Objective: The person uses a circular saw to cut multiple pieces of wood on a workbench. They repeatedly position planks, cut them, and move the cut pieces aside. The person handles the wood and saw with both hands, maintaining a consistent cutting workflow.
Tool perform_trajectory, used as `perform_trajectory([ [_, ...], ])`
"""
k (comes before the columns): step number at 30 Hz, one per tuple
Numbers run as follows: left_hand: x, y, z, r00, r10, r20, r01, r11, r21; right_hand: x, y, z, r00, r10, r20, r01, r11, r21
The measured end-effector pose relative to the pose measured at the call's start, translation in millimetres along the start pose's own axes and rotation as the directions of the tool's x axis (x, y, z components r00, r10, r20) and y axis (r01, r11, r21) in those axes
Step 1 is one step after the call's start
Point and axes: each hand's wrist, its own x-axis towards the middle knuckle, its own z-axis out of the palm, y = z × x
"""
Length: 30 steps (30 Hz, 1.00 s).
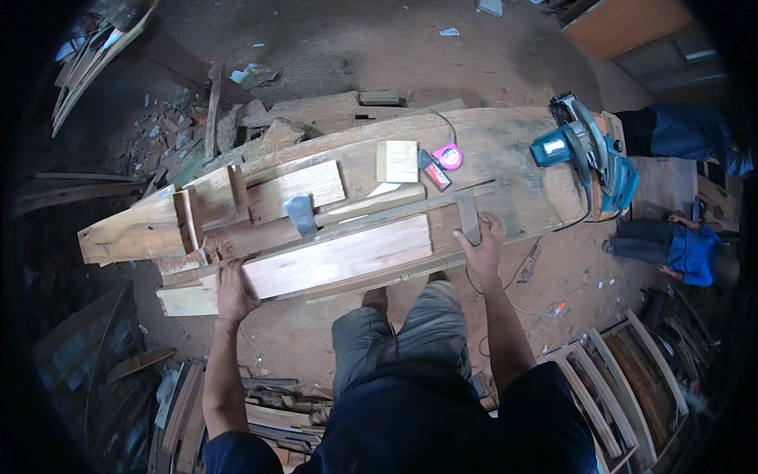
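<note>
A long pale plank (347, 254) lies along the near side of the wooden workbench (513, 186). My left hand (234, 294) is closed over the plank's left end, fingers on top and thumb at its near edge. Right of the plank, my right hand (483, 243) grips the near end of a short grey-brown wooden block (467, 213) between thumb and fingers. The block sits crosswise to a long narrow strip. A blue-grey metal piece like an axe head (300, 215) rests behind the plank, beside a shaped pale length of wood (371, 204).
Farther back lie a pink tape measure (448, 156), a dark red-and-black box (435, 171) and a small wood offcut (397, 162). A teal circular saw (588, 154) stands at the bench's right end, its cord trailing. Two people are at the right. Stacked timber frames (624, 387) stand behind me.
</note>
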Motion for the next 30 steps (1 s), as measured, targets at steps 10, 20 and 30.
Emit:
perform_trajectory([
  [10,-130,-63,-147,0.711,0.476,-0.517,-0.009,0.742,0.670,-5,-277,-22,0.682,-0.562,0.469,0.258,0.784,0.564],
  [20,-46,98,-251,0.512,0.065,-0.857,-0.087,0.996,0.024,12,-341,-73,0.888,-0.435,0.149,0.065,0.440,0.896],
  [30,-32,168,29,0.781,-0.420,0.462,0.317,-0.370,-0.873,-8,-180,-74,0.874,0.309,0.375,-0.348,-0.139,0.927],
])
